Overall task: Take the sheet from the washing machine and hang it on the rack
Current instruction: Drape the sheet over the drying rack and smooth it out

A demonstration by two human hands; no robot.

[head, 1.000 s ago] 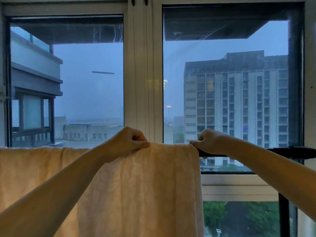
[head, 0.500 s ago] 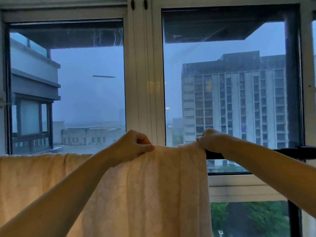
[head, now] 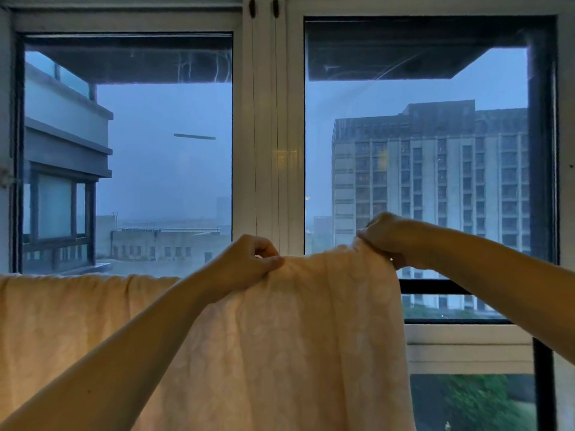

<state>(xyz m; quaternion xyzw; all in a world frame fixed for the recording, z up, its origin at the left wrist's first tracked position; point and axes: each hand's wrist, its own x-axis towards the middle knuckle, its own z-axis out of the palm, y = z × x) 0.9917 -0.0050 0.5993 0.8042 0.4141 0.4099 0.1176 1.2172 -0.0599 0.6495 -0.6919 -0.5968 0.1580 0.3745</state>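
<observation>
Just then we raised one end of the sheet off the rack rail, left hand and right hand both pinching its top edge, the rest draped over that rail, likely for spreading.

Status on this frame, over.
Left hand and right hand pinch cream patterned sheet at top edge. Sheet's right end held above black rack bar. No obstruction seen.
</observation>
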